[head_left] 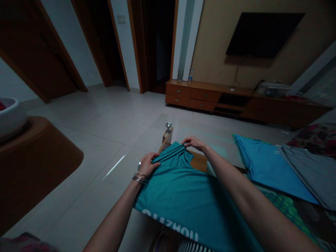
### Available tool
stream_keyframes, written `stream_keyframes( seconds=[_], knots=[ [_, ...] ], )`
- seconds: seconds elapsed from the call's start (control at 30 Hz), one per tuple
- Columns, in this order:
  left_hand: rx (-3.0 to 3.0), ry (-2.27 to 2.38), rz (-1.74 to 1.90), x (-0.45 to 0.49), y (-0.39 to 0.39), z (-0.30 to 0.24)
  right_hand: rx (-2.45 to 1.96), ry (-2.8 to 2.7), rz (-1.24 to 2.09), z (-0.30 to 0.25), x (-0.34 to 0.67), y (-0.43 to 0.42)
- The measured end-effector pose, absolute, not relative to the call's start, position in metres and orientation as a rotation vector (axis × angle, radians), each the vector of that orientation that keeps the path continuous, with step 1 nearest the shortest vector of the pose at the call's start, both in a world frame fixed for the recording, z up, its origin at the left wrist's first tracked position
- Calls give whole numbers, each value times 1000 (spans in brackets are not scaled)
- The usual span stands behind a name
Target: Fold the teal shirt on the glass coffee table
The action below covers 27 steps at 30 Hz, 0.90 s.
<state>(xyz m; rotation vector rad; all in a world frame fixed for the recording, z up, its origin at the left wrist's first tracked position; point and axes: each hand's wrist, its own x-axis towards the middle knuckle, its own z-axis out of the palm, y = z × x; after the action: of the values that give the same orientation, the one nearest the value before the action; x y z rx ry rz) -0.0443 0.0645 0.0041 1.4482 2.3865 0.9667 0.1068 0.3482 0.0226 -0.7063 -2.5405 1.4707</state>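
A teal T-shirt (pixel 178 189) with white lettering along its near edge is stretched out in front of me, partly over a glass-topped table. My left hand (pixel 149 163), with thin bangles at the wrist, grips the shirt at its far left edge. At the far side, close to the neckline, my right hand (pixel 194 142) pinches the fabric. Creases run through the cloth between the two hands. My right forearm passes over part of the shirt.
Right of the shirt lie a folded blue garment (pixel 273 164) and a grey garment (pixel 312 175). The glass table's metal fitting (pixel 168 126) stands just beyond my hands. A low wooden cabinet (pixel 204 96) runs along the far wall. At left, a white bowl (pixel 13 119) sits on a wooden surface (pixel 39 140).
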Motion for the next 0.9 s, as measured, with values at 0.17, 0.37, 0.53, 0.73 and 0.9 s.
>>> stream_keyframes(
  seconds=[0.17,0.37,0.53,0.73,0.9],
  knots=[
    [1457,2493,869,-45,67,2,-902,-2604,1186,22,74,340],
    [1478,2496,873,-48,71,-2,-1187,-2654,821,24,48,325],
    [1312,2417,1141,-49,73,-5,-1264,-2678,711,33,47,314],
    [1125,2664,1060,-39,76,-1,-1233,-2589,705,31,53,314],
    [1384,2738,819,-38,77,5,-1134,-2561,803,41,81,339]
  ],
)
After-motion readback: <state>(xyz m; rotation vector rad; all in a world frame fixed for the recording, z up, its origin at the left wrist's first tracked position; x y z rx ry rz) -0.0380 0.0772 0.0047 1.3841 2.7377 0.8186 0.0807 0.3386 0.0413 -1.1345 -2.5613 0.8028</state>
